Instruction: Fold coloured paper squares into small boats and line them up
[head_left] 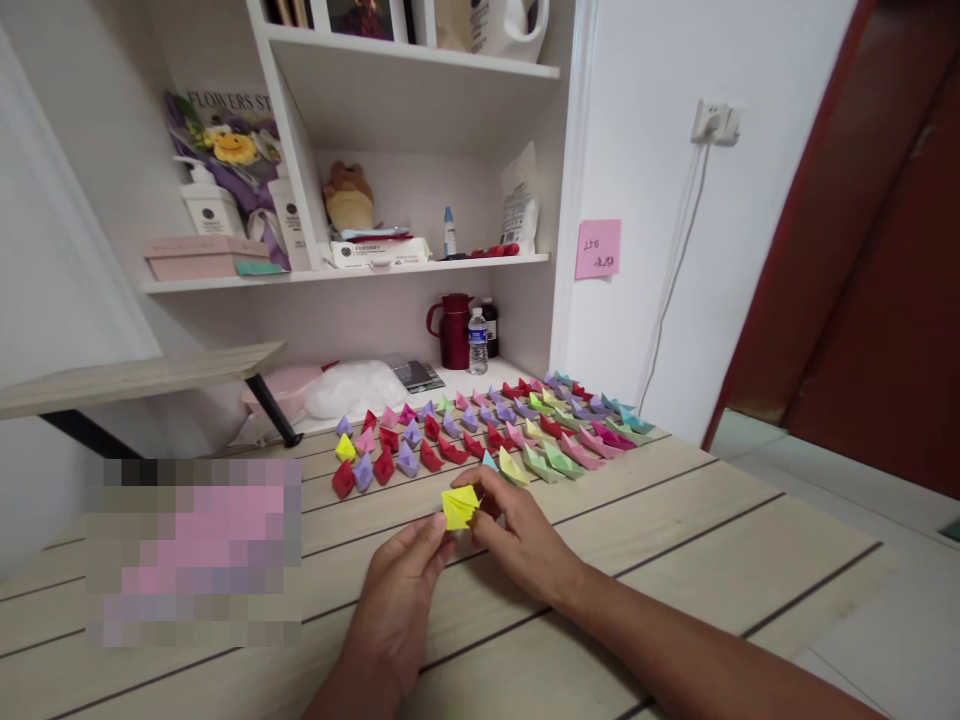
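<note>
A small piece of folded yellow paper is held up between my two hands, just above the wooden table. My left hand pinches its lower left corner between thumb and fingers. Fingers of my right hand close on its right side, the index finger bent over the top edge. Creases run across the paper's face. Just beyond my hands stand rows of small folded paper boats in red, purple, pink, green, yellow and blue, among them a pale yellow boat close behind my right hand.
A blurred-out pink patch lies on the table at left, near a raised wooden shelf. Behind the boats, a red jug and a water bottle stand in the white shelving. A pink note sticks to the wall.
</note>
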